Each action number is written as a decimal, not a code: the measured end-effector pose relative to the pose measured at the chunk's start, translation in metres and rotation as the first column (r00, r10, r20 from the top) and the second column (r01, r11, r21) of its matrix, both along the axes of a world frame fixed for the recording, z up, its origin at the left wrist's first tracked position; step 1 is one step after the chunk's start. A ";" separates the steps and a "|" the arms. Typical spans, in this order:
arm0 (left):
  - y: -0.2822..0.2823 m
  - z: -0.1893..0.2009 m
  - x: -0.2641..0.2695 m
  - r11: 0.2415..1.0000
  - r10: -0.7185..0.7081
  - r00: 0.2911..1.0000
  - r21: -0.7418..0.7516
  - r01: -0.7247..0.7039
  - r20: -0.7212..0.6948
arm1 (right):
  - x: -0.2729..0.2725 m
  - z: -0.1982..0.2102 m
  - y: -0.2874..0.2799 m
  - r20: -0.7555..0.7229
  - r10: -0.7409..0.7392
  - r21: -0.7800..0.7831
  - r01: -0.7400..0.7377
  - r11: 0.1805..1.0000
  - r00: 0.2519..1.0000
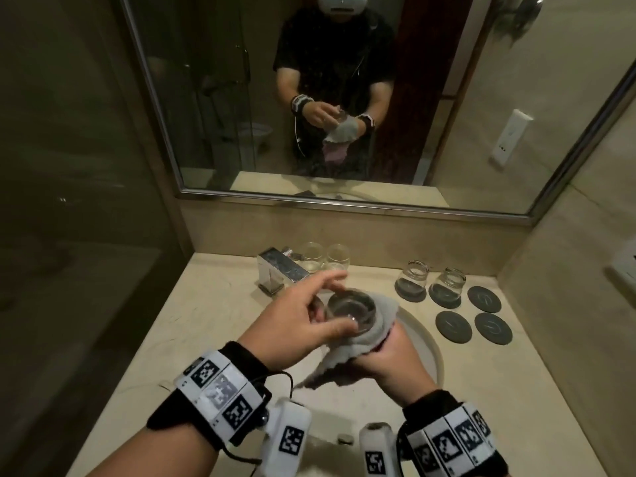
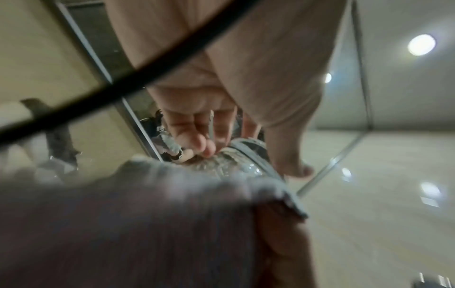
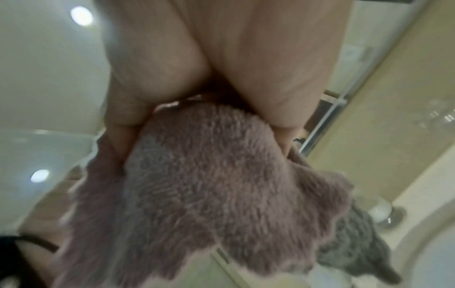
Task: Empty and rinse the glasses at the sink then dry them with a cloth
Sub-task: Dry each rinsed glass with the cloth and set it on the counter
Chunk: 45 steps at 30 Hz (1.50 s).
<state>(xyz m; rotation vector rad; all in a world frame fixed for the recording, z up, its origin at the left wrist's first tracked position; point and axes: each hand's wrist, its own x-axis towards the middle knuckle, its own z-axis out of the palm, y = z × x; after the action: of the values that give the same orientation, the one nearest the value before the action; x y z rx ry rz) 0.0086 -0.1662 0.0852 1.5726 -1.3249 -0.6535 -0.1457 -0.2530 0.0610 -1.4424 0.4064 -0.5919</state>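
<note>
Clear round drinking glass (image 1: 349, 310), pinched at its rim by the left hand (image 1: 303, 323); right hand (image 1: 390, 356) clenches fluffy grey-pink cloth (image 1: 371, 325) around it.

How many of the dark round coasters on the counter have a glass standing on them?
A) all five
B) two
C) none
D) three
B: in the head view, two upside-down glasses stand on the two back-left coasters, while the other three coasters lie bare on the counter.
</note>
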 end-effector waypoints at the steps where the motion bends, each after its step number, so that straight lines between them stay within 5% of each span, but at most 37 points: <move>1: -0.001 -0.002 -0.002 0.991 0.133 0.988 0.020 -0.132 -0.084 | 0.001 -0.006 0.000 0.046 -0.054 0.061 0.051 0.997 0.997; 3: -0.005 -0.006 -0.002 0.940 0.324 0.924 0.181 -0.290 -0.201 | 0.004 -0.015 -0.001 0.098 -0.151 0.185 0.131 0.974 0.984; 5: -0.008 -0.015 -0.003 0.924 0.287 0.884 0.350 -0.153 -0.370 | 0.006 -0.015 -0.002 0.135 -0.191 0.252 0.153 0.956 0.972; 7: -0.009 -0.021 -0.005 0.933 0.209 0.757 0.357 0.035 -0.620 | 0.006 -0.013 -0.005 0.154 -0.197 0.239 0.157 0.958 0.968; 10: -0.009 -0.019 -0.005 0.969 0.155 0.633 0.242 0.053 -0.758 | 0.006 -0.007 -0.006 0.155 -0.169 0.179 0.140 0.974 0.973; 13: -0.010 -0.016 -0.001 0.984 0.133 0.792 0.175 -0.034 -0.595 | 0.004 -0.005 -0.005 0.192 -0.138 0.186 0.101 0.977 0.972; 16: -0.007 -0.019 0.002 0.988 0.149 0.972 0.059 -0.141 -0.180 | 0.002 -0.005 -0.011 0.209 -0.166 0.283 0.103 0.954 0.964; 19: -0.006 -0.016 -0.004 0.994 0.110 0.987 0.014 -0.112 0.118 | 0.001 -0.010 -0.015 0.174 -0.221 0.292 0.164 0.942 0.960; 22: -0.008 -0.006 -0.001 0.985 0.142 0.982 0.118 -0.128 -0.125 | -0.002 -0.010 -0.018 0.161 -0.244 0.208 0.209 0.956 0.956; 25: -0.011 0.006 0.002 0.951 0.175 0.806 0.308 0.010 -0.566 | -0.012 -0.001 -0.021 0.104 -0.156 0.009 0.155 0.988 0.982; 28: -0.012 0.010 0.004 0.961 0.103 0.725 0.257 0.104 -0.681 | -0.016 0.005 -0.023 0.064 -0.095 -0.037 0.098 0.995 0.993; 30: -0.012 0.007 0.007 0.975 0.010 0.779 0.181 0.133 -0.627 | -0.013 0.003 -0.026 0.080 -0.116 0.009 0.116 0.993 0.990; 32: -0.009 0.003 0.005 0.979 -0.115 0.883 0.099 0.178 -0.456 | -0.009 0.001 -0.028 0.103 -0.138 0.226 0.112 0.968 0.985; 35: -0.006 -0.004 -0.004 0.981 -0.176 0.972 0.050 0.186 -0.155 | -0.008 -0.001 -0.029 0.154 -0.143 0.581 0.028 0.813 0.978; 37: -0.007 -0.007 -0.005 0.983 -0.175 0.978 0.032 0.180 -0.111 | -0.009 0.000 -0.031 0.169 -0.164 0.563 0.041 0.825 0.972; 42: -0.013 -0.006 -0.004 0.986 0.005 0.934 0.158 0.055 -0.357 | -0.017 0.008 -0.033 0.089 -0.254 0.195 0.234 0.953 0.963; 45: -0.012 -0.008 -0.014 0.995 -0.071 0.992 0.060 0.078 -0.101 | -0.014 0.011 -0.035 0.051 -0.241 0.306 0.214 0.928 0.969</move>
<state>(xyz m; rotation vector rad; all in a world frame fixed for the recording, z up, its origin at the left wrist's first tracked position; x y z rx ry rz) -0.0052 -0.1782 0.0774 1.5272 -1.3050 -0.8170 -0.1598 -0.2881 0.0722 -1.0822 0.5732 -0.7443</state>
